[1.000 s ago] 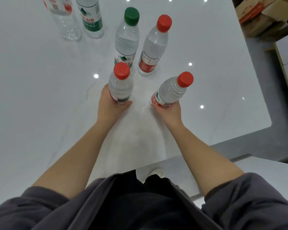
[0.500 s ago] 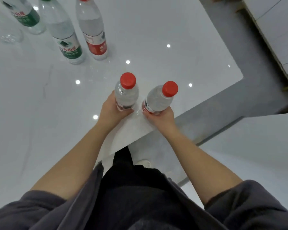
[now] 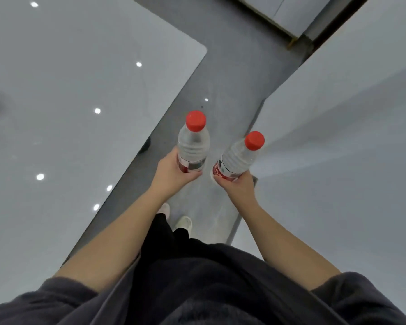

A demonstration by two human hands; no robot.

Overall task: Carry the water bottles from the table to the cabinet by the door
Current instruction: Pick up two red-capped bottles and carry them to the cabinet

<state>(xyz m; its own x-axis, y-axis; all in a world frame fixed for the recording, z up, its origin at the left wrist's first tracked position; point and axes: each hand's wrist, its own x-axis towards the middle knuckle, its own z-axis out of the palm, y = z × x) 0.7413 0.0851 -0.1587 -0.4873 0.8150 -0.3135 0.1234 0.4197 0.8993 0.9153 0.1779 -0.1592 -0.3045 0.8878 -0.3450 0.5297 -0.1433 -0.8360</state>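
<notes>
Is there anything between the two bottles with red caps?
No, nothing. In the head view the left bottle and the right bottle are apart, and only grey floor shows through the gap.

The left hand [image 3: 171,171] holds a clear plastic water bottle with a red cap [image 3: 192,146]. The right hand [image 3: 238,186] holds a second clear red-capped bottle [image 3: 237,158] to its right, not touching. Both are over the grey floor [image 3: 232,66]. The white shiny bench [image 3: 80,90] lies on the left and a white flat top [image 3: 338,148] on the right, with the floor between. Two pale shoes [image 3: 185,223] stand below the hands.
</notes>
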